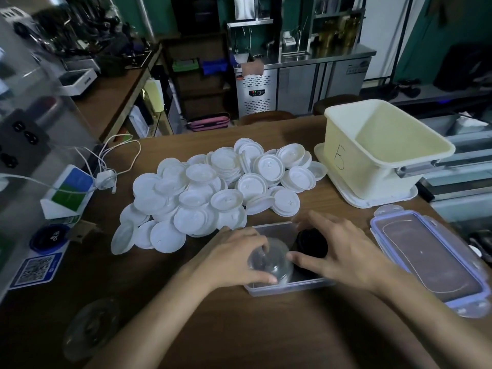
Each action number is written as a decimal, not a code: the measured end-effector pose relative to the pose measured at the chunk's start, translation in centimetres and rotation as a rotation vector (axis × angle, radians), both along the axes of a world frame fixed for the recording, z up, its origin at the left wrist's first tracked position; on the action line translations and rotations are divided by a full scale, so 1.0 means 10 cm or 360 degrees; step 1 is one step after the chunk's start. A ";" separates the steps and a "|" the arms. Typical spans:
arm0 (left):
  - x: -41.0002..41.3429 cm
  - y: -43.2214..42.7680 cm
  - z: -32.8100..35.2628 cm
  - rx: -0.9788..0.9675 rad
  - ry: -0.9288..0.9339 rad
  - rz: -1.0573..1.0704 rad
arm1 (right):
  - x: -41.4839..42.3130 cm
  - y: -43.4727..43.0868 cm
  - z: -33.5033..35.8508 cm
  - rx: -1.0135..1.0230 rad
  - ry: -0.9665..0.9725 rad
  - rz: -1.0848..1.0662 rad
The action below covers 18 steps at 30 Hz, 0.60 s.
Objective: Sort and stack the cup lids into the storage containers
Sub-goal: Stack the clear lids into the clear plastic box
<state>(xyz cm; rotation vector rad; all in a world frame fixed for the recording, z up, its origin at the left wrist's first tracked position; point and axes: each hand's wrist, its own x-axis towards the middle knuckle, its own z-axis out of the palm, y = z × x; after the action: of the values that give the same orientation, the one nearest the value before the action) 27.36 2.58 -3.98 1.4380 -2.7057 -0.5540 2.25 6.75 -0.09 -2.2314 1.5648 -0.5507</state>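
A clear shallow storage container [277,228] sits on the wooden table in front of me. Inside it stand a stack of clear dome lids [274,265] on the left and a stack of black lids [311,242] on the right. My left hand [237,258] grips the clear dome stack, fingers curled over its top. My right hand [338,249] spans the black stack, thumb at its near side and fingers at its far side. A big heap of white cup lids [213,193] lies behind the container.
A cream tub [383,150] marked with a number stands on its lid at the right back. A clear container lid with purple clips [428,262] lies to the right. Clear flat lids [90,328] lie near left. Cables, cards and a QR sign are at the left.
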 end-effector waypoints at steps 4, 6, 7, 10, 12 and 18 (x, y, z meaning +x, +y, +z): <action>0.04 0.03 0.01 -0.0054 0.0071 0.0004 | 0.07 0.00 0.00 0.0029 -0.0014 0.0038; 0.11 0.08 0.05 -0.0033 0.0196 0.0046 | 0.17 0.00 0.00 0.0034 -0.0030 0.0071; 0.16 0.10 0.08 -0.0027 0.0256 0.0066 | 0.23 0.00 0.00 0.0032 -0.0032 0.0094; 0.42 0.20 0.16 -0.0043 0.0399 0.0144 | 0.48 -0.01 -0.01 0.0044 -0.0029 0.0215; 0.65 0.30 0.19 -0.0074 0.0447 0.0223 | 0.69 -0.01 -0.01 0.0062 -0.0021 0.0303; 1.55 0.69 0.11 -0.0115 0.0347 0.0542 | 1.45 -0.04 -0.12 0.0039 0.0057 0.0480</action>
<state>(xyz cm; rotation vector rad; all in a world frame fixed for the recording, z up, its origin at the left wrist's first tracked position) 42.87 9.52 -2.86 1.6600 -2.2281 -0.5468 16.76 6.34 -1.31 -2.4091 1.2090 -0.4035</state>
